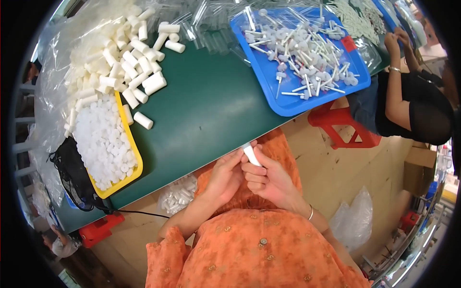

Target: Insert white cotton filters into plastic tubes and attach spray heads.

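Over my lap, just off the table's front edge, both my hands meet at a short white plastic tube (251, 156). My right hand (269, 177) is closed around it, thumb along one side and curled fingers on the other. My left hand (226, 175) is closed too, its fingertips pinching at the tube's far end, which looks slightly see-through. The fingers partly hide that end. Nearest on the table, to the left, are loose white foam-like cylinders (143, 120) and a yellow tray (138, 165) heaped with small white caps (103, 144).
A blue tray (283, 109) of thin white stemmed parts sits at the far right of the green table (206, 115). Clear tubes (211, 24) lie at the back. Black mesh (72, 168) hangs by the yellow tray. A co-worker (403, 96) sits right, near a red stool (343, 127).
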A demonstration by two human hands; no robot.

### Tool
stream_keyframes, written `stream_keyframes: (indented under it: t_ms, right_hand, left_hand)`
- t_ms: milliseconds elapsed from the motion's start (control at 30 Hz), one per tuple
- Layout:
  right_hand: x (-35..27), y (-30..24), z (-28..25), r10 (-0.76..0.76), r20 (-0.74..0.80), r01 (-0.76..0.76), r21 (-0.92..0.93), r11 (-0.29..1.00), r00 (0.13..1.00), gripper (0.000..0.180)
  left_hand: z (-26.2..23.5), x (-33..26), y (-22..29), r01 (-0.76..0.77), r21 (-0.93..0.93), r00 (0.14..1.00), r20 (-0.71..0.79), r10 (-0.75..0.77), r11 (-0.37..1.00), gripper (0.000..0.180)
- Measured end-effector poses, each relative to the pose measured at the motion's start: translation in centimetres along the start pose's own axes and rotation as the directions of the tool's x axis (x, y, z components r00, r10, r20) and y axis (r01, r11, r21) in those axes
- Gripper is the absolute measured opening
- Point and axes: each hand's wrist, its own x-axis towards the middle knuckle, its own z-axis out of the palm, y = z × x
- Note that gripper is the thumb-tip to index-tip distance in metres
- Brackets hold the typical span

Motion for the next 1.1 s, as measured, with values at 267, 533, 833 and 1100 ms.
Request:
stream_keyframes:
  t_ms: [267, 533, 833, 1100]
  right_hand:
    - [0.8, -1.0, -2.1, 0.056, 0.108, -0.044, -0.105, 0.994, 0.993, 0.045]
    - [-3.0, -1.5, 0.7, -0.474, 0.332, 0.37, -0.929, -0.013, 0.816, 0.02]
    - [-1.5, 0.4, -1.6, -0.506, 0.167, 0.317, -0.921, 0.226, 0.846, 0.014]
    - [-2.5, -1.7, 1.3, -0.373, 0.54, 0.354, -0.814, -0.461, 0.755, 0.064]
  left_hand:
    - [0.1, 0.1, 0.5, 0.04, 0.018, 0.999, -0.006, -0.04, 0.999, 0.039]
    - [-0.6, -3.5, 1.0, -0.025, 0.092, 0.999, -0.034, 0.028, 0.995, 0.031]
    - [0.4, -3.7, -0.2, 0.098, -0.167, 0.994, -0.03, -0.104, 0.981, 0.042]
    - [0.3, -3.7, 1.0, 0.003, 0.269, 0.999, 0.047, -0.017, 0.963, 0.042]
